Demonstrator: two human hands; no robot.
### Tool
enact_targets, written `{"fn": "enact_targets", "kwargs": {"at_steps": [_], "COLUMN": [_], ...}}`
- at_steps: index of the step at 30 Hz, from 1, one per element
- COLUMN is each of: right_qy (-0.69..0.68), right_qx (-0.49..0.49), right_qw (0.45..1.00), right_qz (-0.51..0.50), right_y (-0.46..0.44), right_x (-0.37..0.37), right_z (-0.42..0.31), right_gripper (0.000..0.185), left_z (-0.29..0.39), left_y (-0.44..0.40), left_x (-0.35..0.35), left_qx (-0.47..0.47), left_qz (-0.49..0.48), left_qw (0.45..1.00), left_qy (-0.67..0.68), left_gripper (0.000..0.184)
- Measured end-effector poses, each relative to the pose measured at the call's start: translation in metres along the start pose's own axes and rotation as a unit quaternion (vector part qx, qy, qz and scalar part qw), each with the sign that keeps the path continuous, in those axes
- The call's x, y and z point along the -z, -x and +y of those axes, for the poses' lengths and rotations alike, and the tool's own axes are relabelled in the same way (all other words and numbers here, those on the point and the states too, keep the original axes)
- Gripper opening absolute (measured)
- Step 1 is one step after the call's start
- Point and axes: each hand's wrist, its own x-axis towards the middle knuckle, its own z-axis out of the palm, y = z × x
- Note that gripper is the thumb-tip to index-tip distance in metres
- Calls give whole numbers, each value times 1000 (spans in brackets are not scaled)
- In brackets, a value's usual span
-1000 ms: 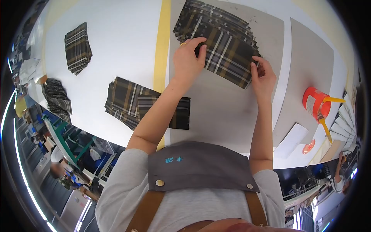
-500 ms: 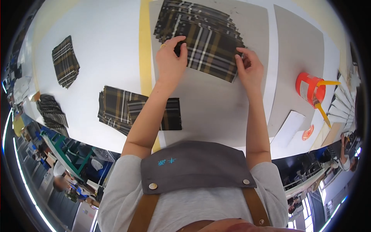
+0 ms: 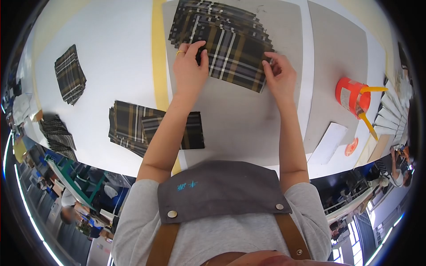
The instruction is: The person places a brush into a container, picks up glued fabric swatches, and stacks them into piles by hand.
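Note:
A fanned pile of dark plaid fabric pieces (image 3: 217, 20) lies on a grey board at the top of the view. At its near side is the front plaid fabric piece (image 3: 235, 57), brown and black with white stripes. My left hand (image 3: 191, 64) pinches its left edge between thumb and forefinger. On the opposite side, my right hand (image 3: 280, 73) has thumb and fingers closed on the right edge. Below my left forearm sits another plaid stack (image 3: 128, 124), with a darker plaid piece (image 3: 193, 131) partly hidden under the arm.
Further left on the white table are a small plaid stack (image 3: 70, 75) and a dark striped bundle (image 3: 57, 135). To the right stand a red pot (image 3: 350, 95) with yellow-handled tools, a white card (image 3: 328, 142) and an orange lid (image 3: 351, 146). Other people appear at the room's edges.
The whole view has shifted slightly left. Both hands stay at the same edges of the front plaid piece, with little visible movement against it.

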Motion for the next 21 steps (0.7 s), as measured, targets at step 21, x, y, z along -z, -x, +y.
{"fn": "enact_targets", "kwargs": {"at_steps": [21], "right_qy": [197], "right_qx": [185], "right_qw": [960], "right_qz": [-75], "right_y": [0], "right_x": [-8], "right_z": [-18], "right_gripper": [42], "left_z": [-9], "left_y": [28], "left_x": [4], "left_qx": [-177], "left_qz": [-31], "left_qw": [984], "left_qy": [-18], "left_gripper": [73]}}
